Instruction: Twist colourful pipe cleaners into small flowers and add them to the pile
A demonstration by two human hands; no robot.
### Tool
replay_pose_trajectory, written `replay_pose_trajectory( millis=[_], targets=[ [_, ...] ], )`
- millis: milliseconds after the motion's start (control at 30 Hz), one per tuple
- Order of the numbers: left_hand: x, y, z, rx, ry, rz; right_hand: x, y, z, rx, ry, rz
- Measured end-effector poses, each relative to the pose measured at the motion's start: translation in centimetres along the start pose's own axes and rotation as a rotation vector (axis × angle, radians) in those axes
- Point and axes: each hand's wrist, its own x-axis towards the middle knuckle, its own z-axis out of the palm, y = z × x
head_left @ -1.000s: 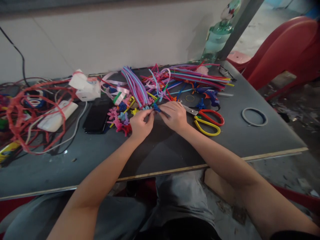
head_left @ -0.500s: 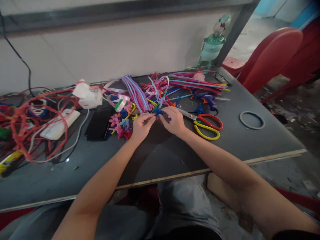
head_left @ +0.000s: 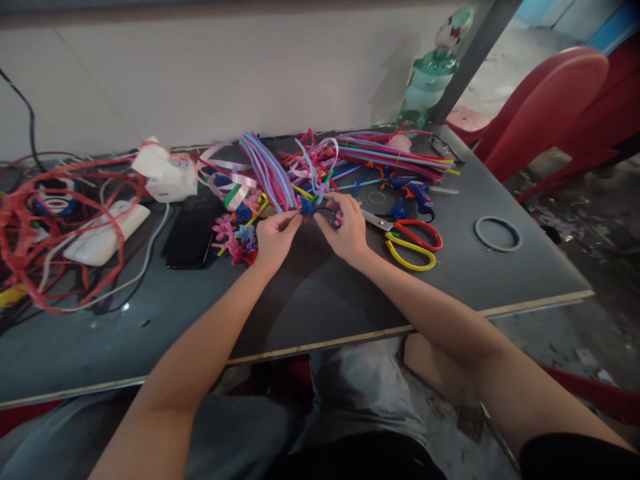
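A small blue pipe-cleaner flower (head_left: 307, 207) is pinched between the thumb and fingertips of my left hand (head_left: 274, 241), just above the table. To its right, my right hand (head_left: 346, 230) has its thumb and fingers parted, with a gap between them and the flower. Scissors (head_left: 407, 241) with one red and one yellow handle lie beside my right hand. Left of my left hand sits a cluster of pink, red and blue pipe-cleaner flowers (head_left: 234, 235). Behind both hands lies a bundle of purple and light blue pipe cleaners (head_left: 270, 170).
A black phone (head_left: 191, 233), a white power bank (head_left: 107, 233) and tangled red string (head_left: 30, 267) lie left. A blue glue gun (head_left: 417, 192), more pipe cleaners (head_left: 395, 155), a green bottle (head_left: 430, 83) and a grey tape ring (head_left: 498, 234) are right. A red chair (head_left: 545, 113) stands beyond the table.
My right hand's fingers have come away from the blue flower and spread apart. My left hand still pinches it. The whole view has shifted slightly.
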Motion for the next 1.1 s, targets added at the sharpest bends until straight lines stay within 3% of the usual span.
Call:
replay_pose_trajectory(
  millis=[100, 233, 367, 467, 733, 833, 1000, 1033, 1100],
  targets=[
    [-0.1, -0.1, 0.3, -0.086, 0.082, -0.042, 0.0, -1.0, -0.6, 0.025, 0.022, 0.038],
    [-0.6, -0.2, 1.0, -0.124, -0.005, -0.052, -0.4, -1.6, -0.5, 0.283, -0.157, 0.166],
    [-1.1, -0.3, 1.5, -0.207, -0.08, -0.06, -0.7, -1.2, 0.7, 0.603, -0.195, 0.41],
    [-1.0, -0.7, 1.4, -0.182, -0.079, -0.006, -0.6, -0.6, 1.2, 0.737, -0.226, 0.501],
    [-0.3, 0.0, 0.3, 0.216, -0.048, 0.242, -0.2, 0.3, 1.3, 0.665, -0.178, 0.43],
    [-0.4, 0.2, 0.0, 0.228, -0.03, 0.241, 1.1, 2.3, 0.5, 0.565, -0.089, 0.483],
    [-0.3, -0.9, -0.2, 0.181, 0.042, 0.23, 3.9, 7.8, -2.3, 0.522, 0.462, 0.586],
    [-0.2, -1.1, -0.2, 0.189, 0.031, 0.229, 4.1, 8.2, -2.5, 0.529, 0.479, 0.601],
    [-0.2, -1.3, -0.3, 0.209, 0.006, 0.232, 3.7, 7.7, -2.4, 0.514, 0.382, 0.564]
  ],
)
